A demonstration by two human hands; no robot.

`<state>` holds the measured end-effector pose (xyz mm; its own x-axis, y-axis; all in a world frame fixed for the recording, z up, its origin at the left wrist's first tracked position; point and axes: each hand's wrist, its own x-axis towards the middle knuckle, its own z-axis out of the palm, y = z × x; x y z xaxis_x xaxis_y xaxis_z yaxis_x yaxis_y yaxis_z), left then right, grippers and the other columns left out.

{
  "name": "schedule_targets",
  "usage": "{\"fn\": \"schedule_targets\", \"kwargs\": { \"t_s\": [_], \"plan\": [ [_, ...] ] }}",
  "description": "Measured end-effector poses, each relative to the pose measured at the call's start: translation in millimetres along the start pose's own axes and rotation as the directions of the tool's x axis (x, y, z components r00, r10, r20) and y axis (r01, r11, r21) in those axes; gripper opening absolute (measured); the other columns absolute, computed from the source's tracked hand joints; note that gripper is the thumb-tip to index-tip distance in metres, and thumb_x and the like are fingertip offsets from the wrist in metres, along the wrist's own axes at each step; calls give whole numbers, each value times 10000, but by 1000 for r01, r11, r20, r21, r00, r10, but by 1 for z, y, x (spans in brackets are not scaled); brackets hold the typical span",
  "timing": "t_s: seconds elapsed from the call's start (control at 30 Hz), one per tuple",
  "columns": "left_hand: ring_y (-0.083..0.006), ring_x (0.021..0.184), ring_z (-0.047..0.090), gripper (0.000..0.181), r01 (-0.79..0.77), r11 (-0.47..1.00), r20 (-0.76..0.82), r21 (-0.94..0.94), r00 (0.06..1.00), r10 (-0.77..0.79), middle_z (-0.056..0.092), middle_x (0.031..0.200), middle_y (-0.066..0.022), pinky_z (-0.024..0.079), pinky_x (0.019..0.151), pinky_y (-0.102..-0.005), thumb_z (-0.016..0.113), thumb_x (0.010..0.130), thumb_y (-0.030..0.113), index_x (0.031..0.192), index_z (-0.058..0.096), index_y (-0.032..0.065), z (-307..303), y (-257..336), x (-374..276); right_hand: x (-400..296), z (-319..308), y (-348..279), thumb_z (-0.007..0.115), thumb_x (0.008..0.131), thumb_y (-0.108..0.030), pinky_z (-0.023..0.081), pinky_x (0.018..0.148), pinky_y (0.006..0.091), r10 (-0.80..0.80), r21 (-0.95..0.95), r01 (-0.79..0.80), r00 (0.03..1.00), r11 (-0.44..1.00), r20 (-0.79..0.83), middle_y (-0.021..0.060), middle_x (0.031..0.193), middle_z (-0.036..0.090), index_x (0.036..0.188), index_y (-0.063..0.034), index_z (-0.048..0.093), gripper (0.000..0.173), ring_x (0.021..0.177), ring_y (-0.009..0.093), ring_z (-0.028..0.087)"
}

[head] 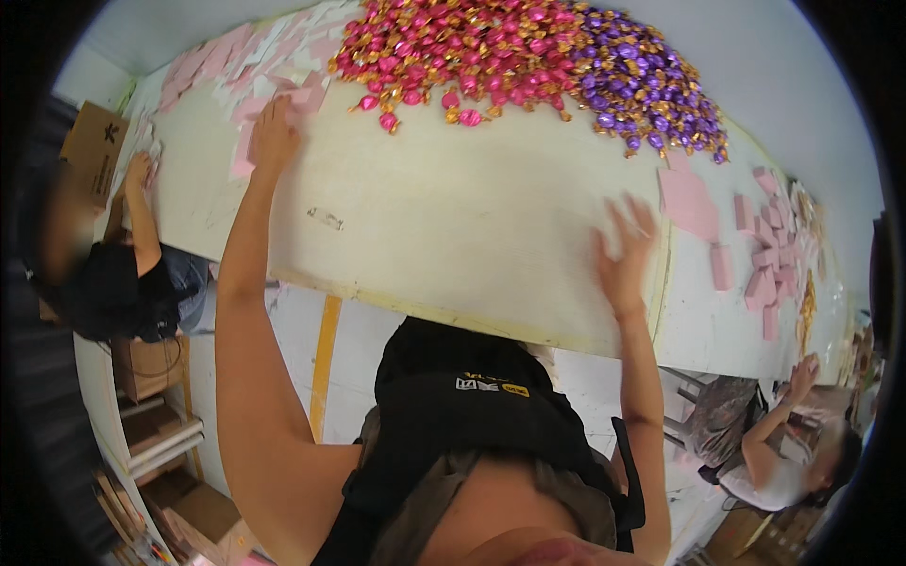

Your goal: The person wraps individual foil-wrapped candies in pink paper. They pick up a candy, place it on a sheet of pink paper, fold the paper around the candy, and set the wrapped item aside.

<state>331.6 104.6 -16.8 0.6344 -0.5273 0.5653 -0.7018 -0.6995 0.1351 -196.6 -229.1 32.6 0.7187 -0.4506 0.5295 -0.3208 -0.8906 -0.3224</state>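
On the pale table [453, 212], my left hand [274, 138] reaches to the back left and rests at some pink paper boxes [308, 97]; whether its fingers grip one is hard to tell. My right hand [626, 247], blurred, is over the right part of the table with fingers spread and nothing in it. Candies in pink and gold foil [460, 49] are heaped along the back, beside a heap of candies in purple and gold foil [637, 78]. A flat pink paper piece [688, 201] lies right of my right hand.
Flat pink and white paper pieces [212, 60] cover the back left. Several closed pink boxes [768, 247] lie at the right. One person [127, 283] works at the left end, another [771, 453] at the right. Cardboard boxes [191, 502] stand on a shelf at lower left.
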Motion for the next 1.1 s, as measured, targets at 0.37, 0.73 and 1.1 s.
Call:
{"fn": "schedule_targets", "kwargs": {
  "t_s": [0.37, 0.73, 1.1],
  "plan": [
    [-354, 1000, 562, 388, -12, 960, 54, -279, 998, 28, 628, 1047, -123, 437, 883, -469, 784, 730, 171, 1072, 623, 85, -9, 43, 24, 123, 183, -75, 614, 821, -98, 452, 888, 447, -328, 261, 296, 940, 919, 89, 150, 1033, 645, 1098, -54, 631, 282, 1030, 328, 581],
    [-179, 797, 582, 200, -693, 646, -295, -320, 721, 627, 617, 892, 15, 407, 750, -366, 729, 809, 188, 997, 666, 159, -53, 314, -124, 141, 115, 116, 724, 805, -252, 509, 732, 463, 12, -306, -50, 992, 951, -125, 202, 978, 595, 977, -45, 626, 286, 864, 359, 625],
    [-285, 1263, 465, 684, -189, 508, -87, -840, 972, 218, 520, 1355, -110, 330, 1044, -426, 795, 737, 171, 1327, 454, 109, -81, 308, -139, -20, -33, -41, 624, 853, 6, 440, 749, 239, 375, 627, -358, 920, 691, 112, 65, 949, 571, 1086, -4, 636, 234, 846, 155, 563]
  ]
}}
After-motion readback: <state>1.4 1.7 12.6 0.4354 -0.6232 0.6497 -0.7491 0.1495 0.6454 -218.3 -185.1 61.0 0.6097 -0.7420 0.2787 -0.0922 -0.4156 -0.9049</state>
